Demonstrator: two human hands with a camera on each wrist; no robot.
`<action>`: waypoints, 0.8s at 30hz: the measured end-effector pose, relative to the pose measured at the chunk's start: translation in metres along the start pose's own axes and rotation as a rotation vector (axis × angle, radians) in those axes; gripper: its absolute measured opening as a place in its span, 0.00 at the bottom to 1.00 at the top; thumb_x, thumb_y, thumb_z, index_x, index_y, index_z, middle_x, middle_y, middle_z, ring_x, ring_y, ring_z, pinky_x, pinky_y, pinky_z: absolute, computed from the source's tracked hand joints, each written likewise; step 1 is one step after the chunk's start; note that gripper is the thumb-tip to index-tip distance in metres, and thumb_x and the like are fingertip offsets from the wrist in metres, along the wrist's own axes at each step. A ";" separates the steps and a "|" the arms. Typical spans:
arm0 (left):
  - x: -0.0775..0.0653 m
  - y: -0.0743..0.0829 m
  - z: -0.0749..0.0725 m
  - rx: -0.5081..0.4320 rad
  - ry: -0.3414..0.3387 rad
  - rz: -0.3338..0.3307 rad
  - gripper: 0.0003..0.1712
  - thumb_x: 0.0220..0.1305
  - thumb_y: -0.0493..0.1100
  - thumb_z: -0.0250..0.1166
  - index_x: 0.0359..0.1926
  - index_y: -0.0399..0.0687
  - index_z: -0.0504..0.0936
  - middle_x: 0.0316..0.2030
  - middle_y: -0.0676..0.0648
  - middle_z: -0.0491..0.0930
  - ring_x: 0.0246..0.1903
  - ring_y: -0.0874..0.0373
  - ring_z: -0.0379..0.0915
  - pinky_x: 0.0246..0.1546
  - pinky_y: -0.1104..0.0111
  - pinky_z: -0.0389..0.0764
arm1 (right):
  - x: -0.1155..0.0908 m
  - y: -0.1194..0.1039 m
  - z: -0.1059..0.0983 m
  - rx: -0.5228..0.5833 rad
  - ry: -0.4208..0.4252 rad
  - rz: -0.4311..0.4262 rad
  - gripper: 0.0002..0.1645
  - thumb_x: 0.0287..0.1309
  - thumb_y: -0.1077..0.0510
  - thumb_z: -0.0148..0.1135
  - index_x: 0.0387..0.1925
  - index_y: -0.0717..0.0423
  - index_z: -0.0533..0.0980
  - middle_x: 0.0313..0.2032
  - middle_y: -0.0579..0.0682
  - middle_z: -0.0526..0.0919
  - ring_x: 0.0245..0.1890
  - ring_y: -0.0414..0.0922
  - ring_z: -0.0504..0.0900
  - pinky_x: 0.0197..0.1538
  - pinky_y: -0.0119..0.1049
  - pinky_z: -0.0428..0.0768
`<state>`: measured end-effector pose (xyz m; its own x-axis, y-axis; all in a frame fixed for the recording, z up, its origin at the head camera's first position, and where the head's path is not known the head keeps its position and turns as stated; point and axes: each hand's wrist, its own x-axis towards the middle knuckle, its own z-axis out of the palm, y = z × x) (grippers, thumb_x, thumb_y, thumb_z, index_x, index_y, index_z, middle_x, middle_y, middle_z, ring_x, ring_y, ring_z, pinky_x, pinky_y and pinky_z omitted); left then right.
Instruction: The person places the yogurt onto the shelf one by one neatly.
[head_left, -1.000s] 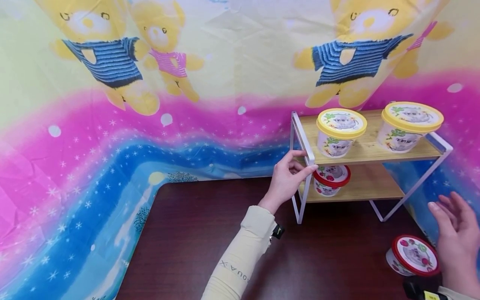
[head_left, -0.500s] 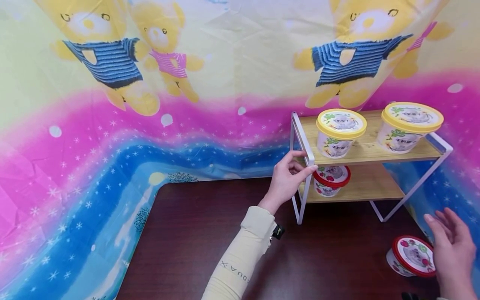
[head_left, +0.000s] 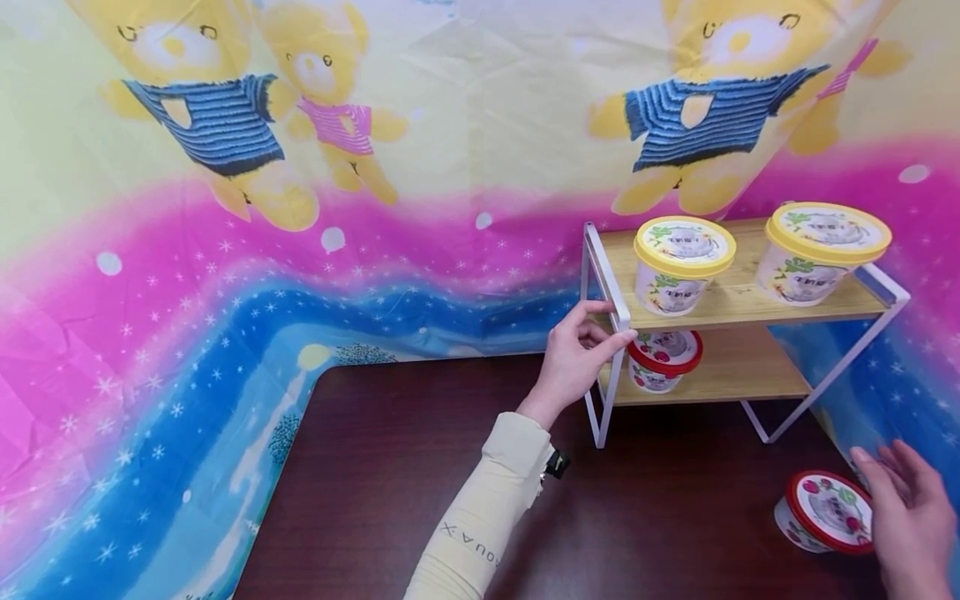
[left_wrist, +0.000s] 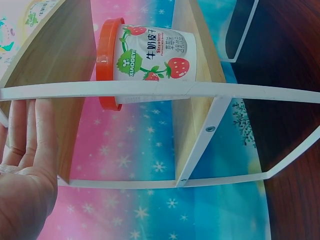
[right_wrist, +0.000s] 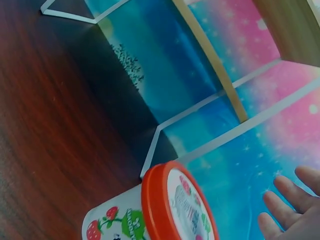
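Note:
My left hand (head_left: 573,354) holds the left end of a two-tier shelf rack (head_left: 742,287), thumb at the front post and fingers by the top corner of its white frame. In the left wrist view, the fingers (left_wrist: 42,132) reach behind the white bar. At the lower right, my right hand (head_left: 911,521) is beside a red-lidded tub (head_left: 821,510) on the table, overlapping the lid's edge. The right wrist view shows its fingers (right_wrist: 287,197) spread loosely, apart from the tub, which carries strawberry pictures. Another red-lidded tub (head_left: 663,358) sits on the lower tier, at the left.
On the top tier stand two yellow-lidded tubs, one at the left (head_left: 682,262) and a wider-looking one at the right (head_left: 825,250). The dark wooden table (head_left: 390,467) meets a bear-printed cloth backdrop (head_left: 480,275) behind the rack and along the left side.
My right hand has come down and slightly left, from above the red-lidded tub to its right side. The left hand stays on the rack, and the tubs have not moved.

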<state>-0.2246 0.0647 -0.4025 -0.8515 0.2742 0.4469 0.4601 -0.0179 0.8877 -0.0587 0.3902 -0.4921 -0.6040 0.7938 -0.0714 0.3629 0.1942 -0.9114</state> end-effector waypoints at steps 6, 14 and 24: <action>0.000 0.000 0.000 0.000 -0.002 -0.003 0.21 0.66 0.46 0.72 0.57 0.53 0.78 0.28 0.54 0.82 0.28 0.58 0.80 0.31 0.67 0.84 | 0.003 0.009 -0.002 -0.002 -0.013 0.031 0.42 0.73 0.41 0.55 0.81 0.42 0.51 0.78 0.47 0.54 0.77 0.44 0.51 0.75 0.40 0.49; 0.001 0.001 0.000 -0.003 0.002 -0.007 0.20 0.66 0.45 0.72 0.57 0.53 0.79 0.28 0.54 0.82 0.30 0.49 0.81 0.31 0.68 0.83 | 0.005 0.018 -0.003 -0.019 -0.024 0.085 0.46 0.72 0.37 0.55 0.81 0.44 0.49 0.79 0.47 0.50 0.78 0.46 0.48 0.76 0.44 0.48; 0.000 0.002 0.000 -0.009 -0.002 -0.015 0.21 0.66 0.45 0.72 0.58 0.53 0.78 0.28 0.54 0.82 0.30 0.48 0.81 0.31 0.67 0.84 | 0.007 0.030 -0.006 -0.140 -0.100 0.107 0.52 0.72 0.36 0.53 0.81 0.56 0.42 0.79 0.58 0.42 0.78 0.57 0.40 0.75 0.57 0.43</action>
<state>-0.2235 0.0647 -0.4012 -0.8578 0.2766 0.4332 0.4450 -0.0220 0.8952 -0.0477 0.4048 -0.5173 -0.6219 0.7541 -0.2111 0.5196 0.1958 -0.8317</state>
